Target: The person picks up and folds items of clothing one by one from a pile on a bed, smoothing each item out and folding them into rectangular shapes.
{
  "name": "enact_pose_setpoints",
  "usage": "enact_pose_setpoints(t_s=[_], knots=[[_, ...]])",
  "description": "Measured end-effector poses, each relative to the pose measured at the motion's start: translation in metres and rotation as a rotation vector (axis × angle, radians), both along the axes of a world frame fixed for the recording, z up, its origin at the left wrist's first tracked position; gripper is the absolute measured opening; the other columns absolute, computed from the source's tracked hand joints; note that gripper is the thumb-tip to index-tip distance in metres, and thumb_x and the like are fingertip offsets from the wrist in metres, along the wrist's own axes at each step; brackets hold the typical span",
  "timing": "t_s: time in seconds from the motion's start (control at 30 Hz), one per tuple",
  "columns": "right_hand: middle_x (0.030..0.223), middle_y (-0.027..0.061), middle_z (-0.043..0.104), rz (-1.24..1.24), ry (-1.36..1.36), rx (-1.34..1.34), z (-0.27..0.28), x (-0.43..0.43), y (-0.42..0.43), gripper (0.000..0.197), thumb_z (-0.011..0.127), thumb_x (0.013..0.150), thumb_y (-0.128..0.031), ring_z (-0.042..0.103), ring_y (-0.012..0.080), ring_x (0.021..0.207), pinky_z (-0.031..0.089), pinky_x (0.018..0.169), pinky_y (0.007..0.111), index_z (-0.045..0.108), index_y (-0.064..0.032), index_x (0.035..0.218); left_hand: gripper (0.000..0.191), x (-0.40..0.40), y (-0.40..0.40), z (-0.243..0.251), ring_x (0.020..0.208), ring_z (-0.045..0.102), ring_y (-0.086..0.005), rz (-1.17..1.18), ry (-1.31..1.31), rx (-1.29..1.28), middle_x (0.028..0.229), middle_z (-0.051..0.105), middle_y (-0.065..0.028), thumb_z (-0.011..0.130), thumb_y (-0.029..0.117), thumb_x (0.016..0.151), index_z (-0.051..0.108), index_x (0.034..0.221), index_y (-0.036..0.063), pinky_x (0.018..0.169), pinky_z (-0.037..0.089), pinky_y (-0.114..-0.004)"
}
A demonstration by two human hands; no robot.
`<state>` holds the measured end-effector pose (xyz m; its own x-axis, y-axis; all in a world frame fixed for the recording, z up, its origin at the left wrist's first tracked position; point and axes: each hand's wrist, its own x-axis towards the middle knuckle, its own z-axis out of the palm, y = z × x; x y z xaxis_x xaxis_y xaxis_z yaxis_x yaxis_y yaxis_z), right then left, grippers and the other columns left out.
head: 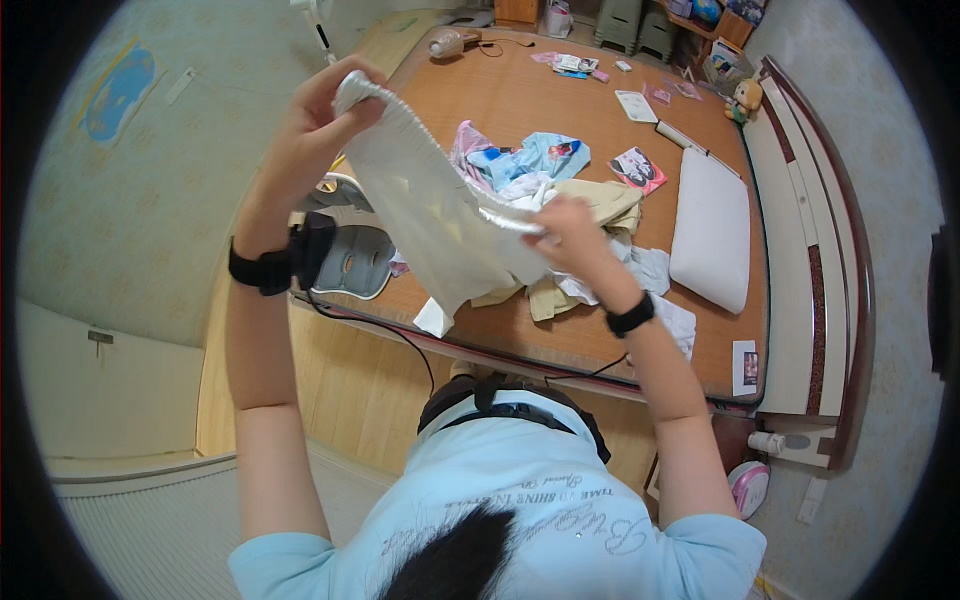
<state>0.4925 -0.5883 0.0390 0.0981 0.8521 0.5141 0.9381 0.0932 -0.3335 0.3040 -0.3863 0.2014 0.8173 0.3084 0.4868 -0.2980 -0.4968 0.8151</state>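
Note:
My left hand [337, 112] is raised at the upper left, closed on one end of the gathered edge of a white cloth garment [427, 202]. Lower and to the right, my right hand [566, 232] grips the other end of that edge, slightly blurred. The garment hangs between both hands, stretched along the gathered edge, its lower part dropping towards the bed's near edge. Behind it lies a heap of clothes: a light blue printed garment [555, 157], a pink one [469, 142] and a beige one [607, 199]. More white cloth lies below my right hand, partly hidden by my arm.
The clothes lie on a bed with a brown mat [525, 97]. A white pillow [711, 229] is at the right, beside a pink-edged booklet [637, 170]. A grey cushioned object [356, 259] sits at the left edge. A plush toy [744, 99] rests near the headboard [814, 247].

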Motion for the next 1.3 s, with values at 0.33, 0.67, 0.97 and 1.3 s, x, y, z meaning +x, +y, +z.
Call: enact_pose_setpoints(t_s=[0.33, 0.67, 0.97, 1.3], knots=[[0.06, 0.0079, 0.057, -0.158, 0.258, -0.07, 0.123, 0.065, -0.051, 0.02, 0.067, 0.073, -0.017, 0.048, 0.0085, 0.053, 0.038, 0.049, 0.024, 0.063, 0.0028, 0.077, 0.006, -0.037, 0.028, -0.01, 0.068, 0.05, -0.0157, 0.13, 0.506, 0.517, 0.073, 0.051, -0.0081, 0.053, -0.003, 0.077, 0.055, 0.083, -0.0023, 0.061, 0.042, -0.025], [0.073, 0.0085, 0.057, -0.185, 0.004, -0.177, 0.175, -0.004, -0.105, 0.012, 0.066, 0.069, -0.004, 0.054, 0.0158, 0.064, 0.044, 0.058, 0.026, 0.062, 0.0019, 0.078, 0.009, -0.078, 0.017, 0.0, 0.068, 0.054, -0.0241, 0.083, 0.278, 0.713, 0.068, 0.055, -0.0121, 0.058, 0.001, 0.071, 0.055, 0.065, -0.0044, 0.062, 0.043, -0.032], [0.084, 0.007, 0.055, -0.247, 0.278, 0.045, 0.184, -0.06, -0.144, 0.025, 0.059, 0.062, 0.012, 0.054, 0.0133, 0.073, 0.044, 0.062, 0.022, 0.062, -0.0004, 0.083, 0.016, -0.121, 0.001, -0.002, 0.061, 0.056, -0.017, -0.008, 0.217, 0.322, 0.071, 0.06, -0.0076, 0.071, 0.003, 0.059, 0.056, 0.057, -0.0014, 0.052, 0.043, -0.026], [0.076, 0.0126, 0.056, 0.505, 0.445, -0.112, 0.192, -0.119, -0.169, 0.021, 0.053, 0.072, 0.0, 0.058, 0.0243, 0.073, 0.048, 0.067, 0.032, 0.063, -0.0007, 0.091, 0.002, -0.19, 0.021, 0.007, 0.065, 0.061, -0.0237, -1.006, 0.064, 0.042, 0.066, 0.057, -0.0123, 0.059, -0.001, 0.077, 0.058, 0.077, -0.0031, 0.054, 0.049, -0.031]])
